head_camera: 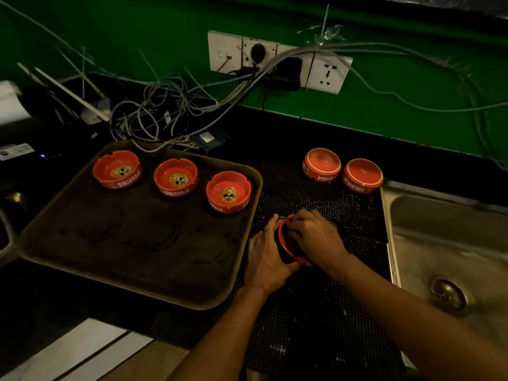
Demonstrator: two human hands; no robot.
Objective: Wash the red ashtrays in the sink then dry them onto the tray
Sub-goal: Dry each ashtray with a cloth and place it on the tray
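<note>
Both hands, left hand [265, 257] and right hand [316, 237], grip a tilted, apparently red ashtray [284, 240] between them.

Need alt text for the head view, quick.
Both hands, left hand and right hand, hold one red ashtray over a black mat. Three ashtrays sit upright on the tray; two lie upside down beside the sink.

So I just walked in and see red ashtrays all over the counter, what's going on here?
A person is working on one red ashtray over the black mat: the left hand grips it while the right hand reaches into it. Three ashtrays sit upright on the brown tray; two more lie upside down on the mat beside the steel sink.
</note>
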